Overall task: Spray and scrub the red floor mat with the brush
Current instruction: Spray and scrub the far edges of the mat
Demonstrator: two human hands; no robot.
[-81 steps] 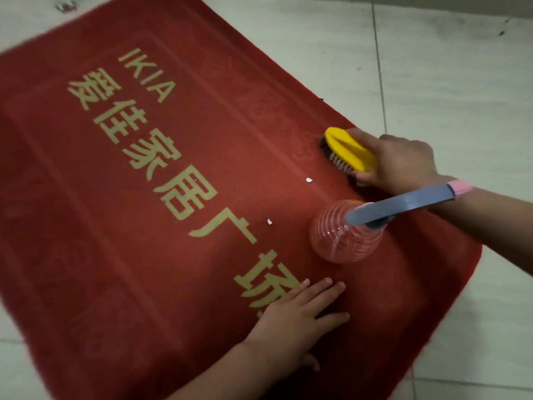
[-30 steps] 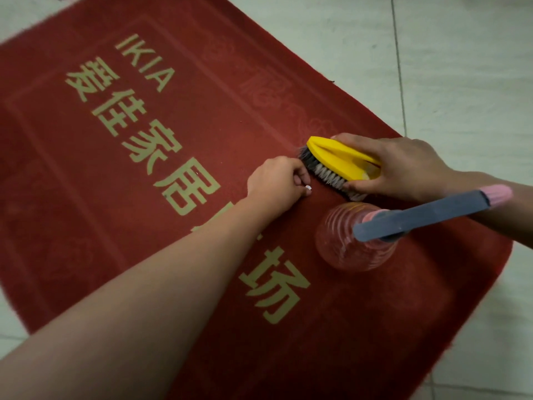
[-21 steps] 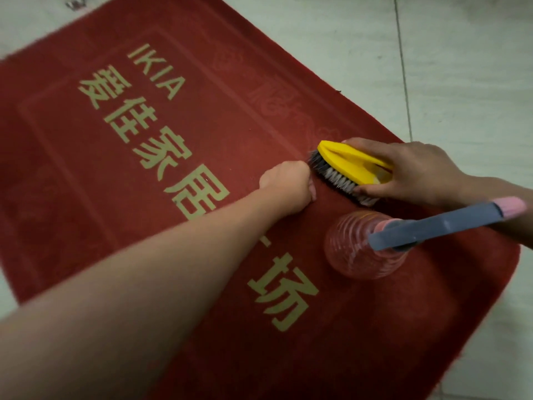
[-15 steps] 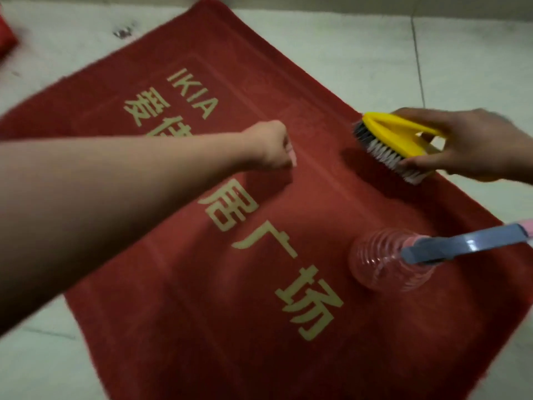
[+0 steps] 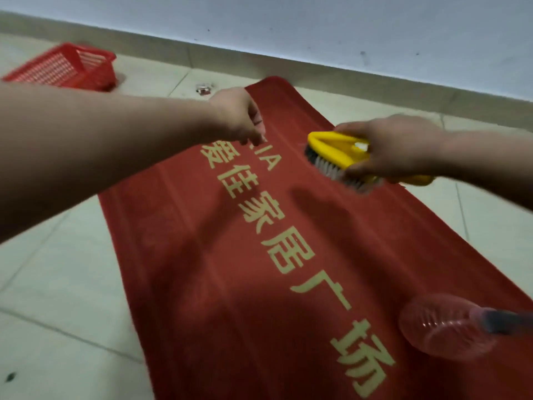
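The red floor mat (image 5: 230, 298) with gold lettering lies on the tiled floor. My right hand (image 5: 395, 148) grips the yellow scrub brush (image 5: 337, 153) and holds it in the air above the mat's far right part, bristles facing down. My left hand (image 5: 239, 116) reaches out over the mat's far corner with its fingertips pinched together. The small white scrap it picked up is hidden between the fingers. A clear pink spray bottle (image 5: 444, 327) with a grey-blue head stands on the mat at the near right.
A red plastic basket (image 5: 63, 67) sits on the floor at the far left. A small bit of debris (image 5: 203, 89) lies on the tiles past the mat's corner. A wall with a baseboard (image 5: 346, 73) runs along the back.
My left hand pinched a white scrap off the mat beside the brush and carried it towards the far corner. My right hand lifted the brush off the mat. The view tilted up.
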